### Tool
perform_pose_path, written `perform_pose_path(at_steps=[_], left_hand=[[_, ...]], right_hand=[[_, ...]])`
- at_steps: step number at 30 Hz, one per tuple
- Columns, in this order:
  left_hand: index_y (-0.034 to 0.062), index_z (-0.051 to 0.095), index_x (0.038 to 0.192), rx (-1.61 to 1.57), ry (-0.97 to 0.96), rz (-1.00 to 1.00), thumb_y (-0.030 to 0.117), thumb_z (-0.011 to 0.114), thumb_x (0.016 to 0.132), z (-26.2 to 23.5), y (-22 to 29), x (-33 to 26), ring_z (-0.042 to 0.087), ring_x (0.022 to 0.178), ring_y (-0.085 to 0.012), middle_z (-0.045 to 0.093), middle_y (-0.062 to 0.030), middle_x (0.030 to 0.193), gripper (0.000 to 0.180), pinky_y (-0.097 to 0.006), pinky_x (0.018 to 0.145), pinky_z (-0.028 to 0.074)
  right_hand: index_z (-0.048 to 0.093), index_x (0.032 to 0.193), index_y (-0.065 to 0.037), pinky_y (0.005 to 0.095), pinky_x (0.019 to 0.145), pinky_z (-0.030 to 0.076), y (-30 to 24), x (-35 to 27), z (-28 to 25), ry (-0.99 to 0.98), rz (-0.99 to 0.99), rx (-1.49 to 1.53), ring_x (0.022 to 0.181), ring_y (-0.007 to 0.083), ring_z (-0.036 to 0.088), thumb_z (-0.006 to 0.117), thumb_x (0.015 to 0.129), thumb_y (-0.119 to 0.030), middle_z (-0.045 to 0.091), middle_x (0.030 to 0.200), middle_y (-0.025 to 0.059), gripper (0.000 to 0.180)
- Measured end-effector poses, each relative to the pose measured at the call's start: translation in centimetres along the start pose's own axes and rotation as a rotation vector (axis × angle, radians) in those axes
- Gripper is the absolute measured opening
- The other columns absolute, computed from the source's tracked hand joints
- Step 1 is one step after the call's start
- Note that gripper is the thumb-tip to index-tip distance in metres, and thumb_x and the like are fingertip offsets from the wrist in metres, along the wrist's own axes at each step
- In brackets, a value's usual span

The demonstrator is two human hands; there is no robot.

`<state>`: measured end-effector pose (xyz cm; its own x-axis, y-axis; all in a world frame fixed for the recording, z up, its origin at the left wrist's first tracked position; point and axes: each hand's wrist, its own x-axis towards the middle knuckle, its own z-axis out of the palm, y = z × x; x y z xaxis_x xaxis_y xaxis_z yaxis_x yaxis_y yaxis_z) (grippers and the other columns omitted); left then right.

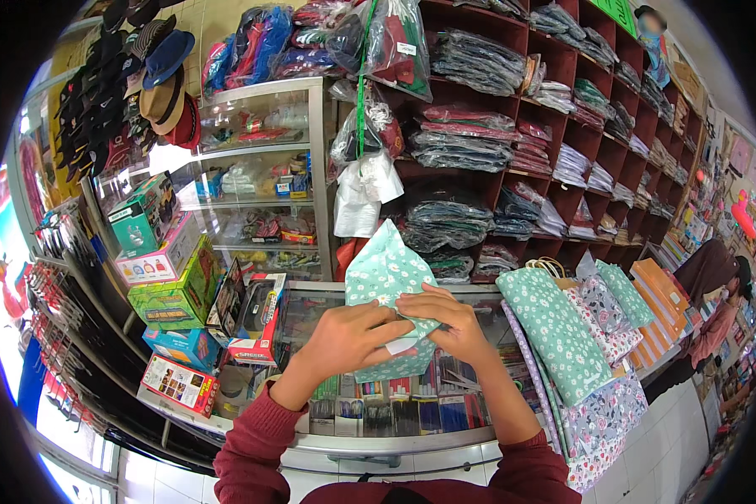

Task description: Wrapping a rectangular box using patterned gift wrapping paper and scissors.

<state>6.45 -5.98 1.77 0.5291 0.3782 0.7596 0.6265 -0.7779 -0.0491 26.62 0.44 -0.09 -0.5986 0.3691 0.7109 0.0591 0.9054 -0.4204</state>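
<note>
Left hand (354, 336) on green floral package (382, 270), fingers bent over the near half of its upper face, partly closed, pressing the paper. Right hand (447, 317) on the same package from the right side, fingers laid leftward across the paper, less curled than the left; fingertips of both hands nearly met at the middle. Both hands were grasping the package between them; thumb contact underneath was hidden. White flap (401, 345) showed just below the left fingers.

Package was over the middle of the glass counter (412, 443), between its left and right ends; whether its base touched the glass, could not tell. Its peaked end pointed away from the person, overlapping the counter's far edge in view; the broader end faced the front edge. Long axis ran roughly front to back, far tip slightly left.

Toy boxes (172, 302) were stacked at the counter's left end. Patterned papers (554, 328) lay at the right end. Stationery packs (406, 417) showed under the glass, near the front edge.
</note>
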Motion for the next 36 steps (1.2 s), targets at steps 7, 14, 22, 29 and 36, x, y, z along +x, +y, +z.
perform_pose_path(at_steps=[7,14,22,29,36], left_hand=[[0.0061,0.060,0.092,-0.210,0.130,0.018,0.011,0.070,0.063,1.5,0.2,-0.4,0.061,0.074,-0.0232,0.060,-0.0064,0.085,0.030,-0.031,0.064,0.051],[0.0057,0.061,0.086,-0.119,0.142,0.065,0.002,0.064,0.055,1.1,0.5,0.3,0.056,0.071,-0.0209,0.054,-0.0039,0.074,0.031,-0.035,0.079,0.047],[0.0053,0.064,0.079,-0.177,0.287,-0.048,0.008,0.076,0.058,2.1,1.5,0.4,0.056,0.064,-0.0199,0.054,-0.0031,0.068,0.024,-0.031,0.067,0.047],[0.0063,0.066,0.081,-0.139,0.339,-0.008,0.015,0.078,0.062,2.1,1.4,0.1,0.054,0.063,-0.0210,0.053,-0.0028,0.066,0.024,-0.031,0.065,0.044],[0.0067,0.059,0.099,-0.437,-0.001,-0.100,0.013,0.074,0.062,0.4,1.2,0.4,0.049,0.080,-0.0241,0.050,-0.0060,0.084,0.041,-0.035,0.078,0.037]], right_hand=[[0.064,0.107,-0.010,0.0429,0.105,0.030,0.2,0.0,0.0,0.011,-0.020,-0.030,0.110,0.0204,0.056,0.054,0.063,0.007,0.062,0.112,0.0052,0.048],[0.063,0.108,-0.011,0.0432,0.106,0.029,0.4,-0.1,0.0,0.033,-0.010,-0.031,0.111,0.0201,0.055,0.054,0.063,0.007,0.061,0.114,0.0050,0.049],[0.063,0.108,-0.009,0.0440,0.105,0.030,-0.1,0.0,0.0,0.038,-0.020,-0.052,0.109,0.0207,0.056,0.059,0.069,0.001,0.062,0.112,0.0062,0.040],[0.059,0.114,-0.007,0.0495,0.106,0.026,-0.4,-0.3,-0.1,0.053,-0.070,0.000,0.117,0.0280,0.050,0.069,0.070,-0.010,0.058,0.118,0.0112,0.045],[0.052,0.117,-0.012,0.0503,0.107,0.022,-2.3,0.3,-0.8,-0.039,-0.170,-0.094,0.127,0.0313,0.038,0.072,0.065,-0.008,0.042,0.135,0.0125,0.056]])
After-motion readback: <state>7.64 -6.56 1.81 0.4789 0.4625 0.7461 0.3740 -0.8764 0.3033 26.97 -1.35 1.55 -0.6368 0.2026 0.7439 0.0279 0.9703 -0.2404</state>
